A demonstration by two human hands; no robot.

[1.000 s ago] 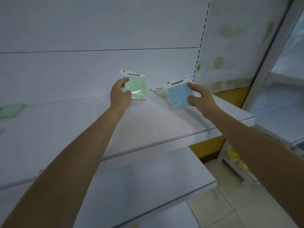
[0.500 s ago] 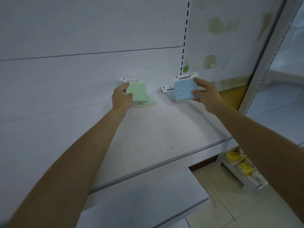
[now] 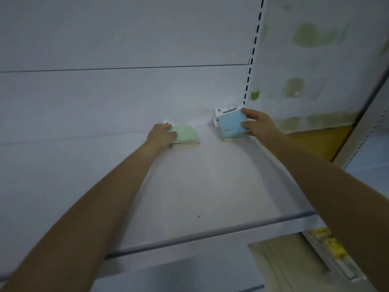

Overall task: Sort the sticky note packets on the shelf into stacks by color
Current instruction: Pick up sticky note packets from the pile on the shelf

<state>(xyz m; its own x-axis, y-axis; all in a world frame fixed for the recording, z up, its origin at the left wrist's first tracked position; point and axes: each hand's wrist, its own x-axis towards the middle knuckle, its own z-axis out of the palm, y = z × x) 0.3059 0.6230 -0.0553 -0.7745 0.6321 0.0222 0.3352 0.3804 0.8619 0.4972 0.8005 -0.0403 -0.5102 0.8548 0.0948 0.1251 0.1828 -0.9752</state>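
- both packets have come down since half a second ago: the green packet (image 3: 185, 132) now lies on the green stack (image 3: 190, 142) instead of hovering over it, and the blue packet (image 3: 230, 123) has dropped onto the blue stack (image 3: 234, 140).
- left hand (image 3: 162, 134) has its grip on the green packet's left edge, thumb on top; the packet sits flat on its pile near the back of the shelf (image 3: 200, 186).
- right hand (image 3: 255, 123) grasps the blue packet by its right edge; it is tilted, near edge down at the pile, in the shelf's back right corner below the slotted upright (image 3: 252, 49).
- risk, as i judge it: letting go while the blue packet is tilted could let it slide off the pile, and slick wrappers would help that along.
- a careless pull of the left hand could drag the top green packet askew.
- surface: plain white shelf with a grey front lip, white back panel, stained side wall, another shelf below, tiled floor and yellow goods (image 3: 334, 247) at lower right.
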